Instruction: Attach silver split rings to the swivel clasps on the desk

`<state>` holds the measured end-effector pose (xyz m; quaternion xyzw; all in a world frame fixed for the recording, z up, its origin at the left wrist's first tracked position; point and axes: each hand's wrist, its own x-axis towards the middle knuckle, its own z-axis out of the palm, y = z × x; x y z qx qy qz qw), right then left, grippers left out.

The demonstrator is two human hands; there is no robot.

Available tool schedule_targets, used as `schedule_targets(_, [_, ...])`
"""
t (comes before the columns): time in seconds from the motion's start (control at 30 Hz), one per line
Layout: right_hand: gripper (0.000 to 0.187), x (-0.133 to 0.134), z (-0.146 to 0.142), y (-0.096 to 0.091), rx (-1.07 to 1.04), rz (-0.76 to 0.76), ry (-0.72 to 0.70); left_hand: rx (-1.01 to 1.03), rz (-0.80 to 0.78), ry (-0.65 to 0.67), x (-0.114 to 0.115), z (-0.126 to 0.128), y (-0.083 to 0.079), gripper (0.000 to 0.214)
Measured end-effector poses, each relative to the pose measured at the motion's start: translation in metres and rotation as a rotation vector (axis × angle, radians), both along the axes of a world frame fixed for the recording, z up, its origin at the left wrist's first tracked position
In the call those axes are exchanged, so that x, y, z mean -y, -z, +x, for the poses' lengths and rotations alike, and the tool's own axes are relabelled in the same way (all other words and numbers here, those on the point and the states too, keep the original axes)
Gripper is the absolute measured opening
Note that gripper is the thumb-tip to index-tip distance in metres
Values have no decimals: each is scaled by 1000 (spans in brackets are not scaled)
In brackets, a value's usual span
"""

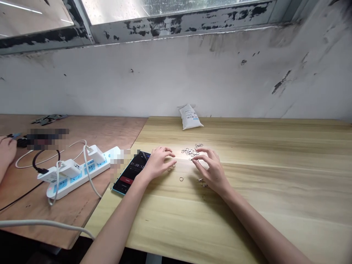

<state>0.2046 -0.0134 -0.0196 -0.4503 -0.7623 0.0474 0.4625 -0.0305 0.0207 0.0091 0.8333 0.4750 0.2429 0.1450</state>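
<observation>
Pale wood-grain covers the desk [275,190], and two bare forearms reach in over its near edge. Between the hands, a single metal ring [181,180] lies flat. The left hand [161,163] is palm down with thumb and fingers loosely apart, nothing seen in its grasp; two loose rings [169,169] lie by its thumb. The right hand [211,170] turns inward, thumb and forefinger pinching a small metal piece [190,159] at the near edge of a pile of rings and clasps [189,151]. Two metal fittings [200,180] sit just beside its palm. Left of the left wrist, partly covered by it, a phone [128,179] shows a running-clock screen. On the adjoining brown desk [90,216] lies a white power strip [82,176] with plugs and cables; another person's hand [7,152] rests farther left. Beyond the pile stands a white plastic packet [189,119], labelled, contents hidden, before the stained wall [170,80] and window frame [192,24].
</observation>
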Motion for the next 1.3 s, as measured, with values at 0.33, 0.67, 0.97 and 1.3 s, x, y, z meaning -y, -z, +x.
schedule_targets(0.33, [10, -4, 6, -3, -12, -84, -8, -135, 15, 134, 0, -3, 2, 13])
schedule_targets(0.67, [9, 0, 4, -5, -2, -172, -37, -132, 32, 125, -4, -3, 7, 18])
schedule_targets(0.97, [10, 1, 5, -4, -25, -152, -20, 172, -46, 30, -2, 3, 4, 12])
schedule_targets(1.3, [7, -1, 2, 1, -86, -109, -80, 384, -262, -37, 4, 13, 0, 20])
